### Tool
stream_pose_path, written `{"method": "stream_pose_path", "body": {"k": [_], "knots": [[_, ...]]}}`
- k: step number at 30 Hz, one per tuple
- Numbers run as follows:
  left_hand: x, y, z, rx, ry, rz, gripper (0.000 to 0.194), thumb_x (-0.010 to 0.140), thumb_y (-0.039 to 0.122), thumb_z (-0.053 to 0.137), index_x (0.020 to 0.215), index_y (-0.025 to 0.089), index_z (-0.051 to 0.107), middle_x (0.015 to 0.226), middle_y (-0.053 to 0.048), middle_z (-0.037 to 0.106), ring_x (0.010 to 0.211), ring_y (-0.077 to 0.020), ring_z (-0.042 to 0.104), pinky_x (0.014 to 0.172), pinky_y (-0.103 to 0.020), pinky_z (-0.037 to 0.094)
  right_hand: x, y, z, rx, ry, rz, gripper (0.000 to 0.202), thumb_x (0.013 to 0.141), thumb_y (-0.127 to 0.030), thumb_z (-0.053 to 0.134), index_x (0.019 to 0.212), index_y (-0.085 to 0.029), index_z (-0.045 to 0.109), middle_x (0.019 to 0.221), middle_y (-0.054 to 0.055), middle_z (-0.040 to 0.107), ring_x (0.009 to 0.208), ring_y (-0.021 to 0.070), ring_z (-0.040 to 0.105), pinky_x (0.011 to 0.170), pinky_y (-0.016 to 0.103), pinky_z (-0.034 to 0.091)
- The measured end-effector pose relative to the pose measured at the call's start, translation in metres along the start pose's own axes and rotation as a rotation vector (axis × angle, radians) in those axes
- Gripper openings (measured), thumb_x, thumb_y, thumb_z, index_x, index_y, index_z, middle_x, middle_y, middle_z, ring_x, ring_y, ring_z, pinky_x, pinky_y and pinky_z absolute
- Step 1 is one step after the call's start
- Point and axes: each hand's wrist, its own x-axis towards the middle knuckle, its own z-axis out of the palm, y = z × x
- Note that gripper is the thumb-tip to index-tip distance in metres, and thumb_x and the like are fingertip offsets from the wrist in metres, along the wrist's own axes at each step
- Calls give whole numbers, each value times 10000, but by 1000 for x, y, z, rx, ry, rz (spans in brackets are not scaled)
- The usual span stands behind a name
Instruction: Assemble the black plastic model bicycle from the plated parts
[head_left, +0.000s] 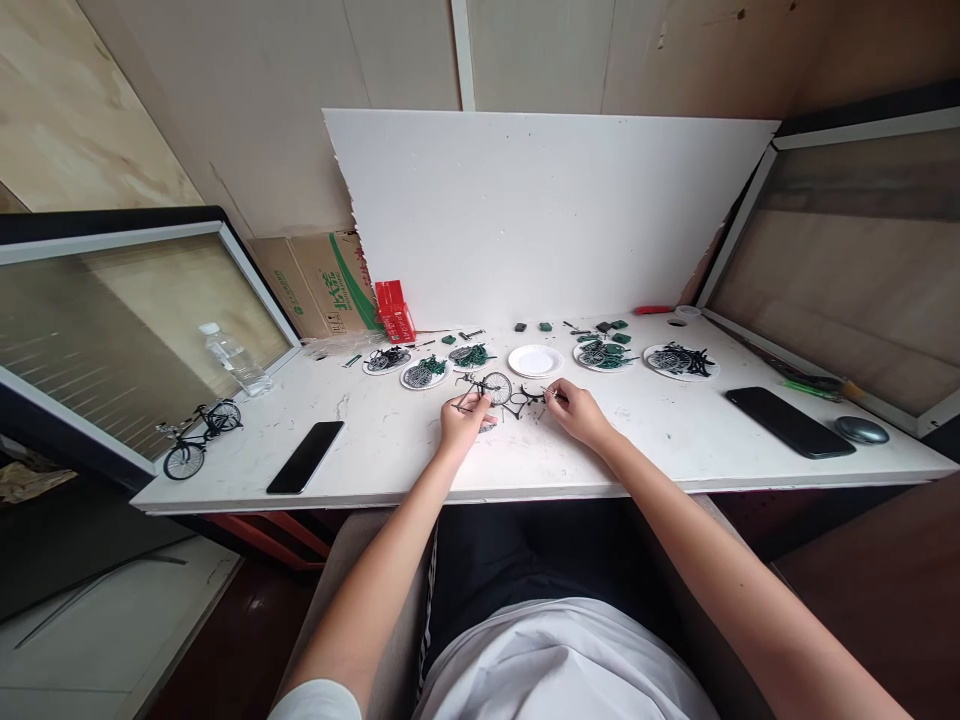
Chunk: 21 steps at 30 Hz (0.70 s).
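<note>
My left hand (463,420) is closed round part of a small black model bicycle (496,388), whose spoked wheel rises above the fingertips. To its right, my right hand (571,408) is pinched near the end of a thin black frame piece (529,397); what lies between those fingertips is too small to make out. Tiny dark bits are scattered on the white table between the hands. Just beyond them stands a bare white paper plate (535,361). Plates of black and green parts flank it, one with green pieces (604,354) on the right.
A built model bicycle (199,438) and a phone (306,457) are at the left, near a water bottle (235,360). A red box (395,311) stands at the back. Another phone (789,423) and a grey mouse (862,430) lie at the right.
</note>
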Motion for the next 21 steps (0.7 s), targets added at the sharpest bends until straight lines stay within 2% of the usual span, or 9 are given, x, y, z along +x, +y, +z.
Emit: {"method": "stream_pose_path", "body": {"k": [12, 18, 21], "knots": [[2, -2, 1, -65, -29, -35, 413, 726, 494, 895, 853, 134, 740, 790, -111, 773, 708, -243, 787, 609, -289, 590, 2, 3, 5, 21, 79, -24, 369, 1089, -580, 250, 983, -241, 349, 788, 39, 547, 668, 203, 491, 601, 303, 365], [-2, 5, 1, -66, -86, -39, 436, 703, 520, 896, 828, 136, 730, 895, -130, 786, 669, -229, 775, 502, -253, 477, 1, -8, 3, 137, 82, -20, 515, 1064, -711, 261, 979, -230, 427, 917, 79, 630, 788, 202, 561, 707, 308, 452], [-2, 6, 1, -59, -125, -29, 429, 705, 523, 890, 807, 138, 728, 884, -125, 780, 654, -230, 769, 476, -249, 421, 2, -20, 12, 255, 48, 37, 591, 1037, -778, 257, 990, -226, 463, 957, 85, 654, 711, 172, 531, 645, 291, 444]]}}
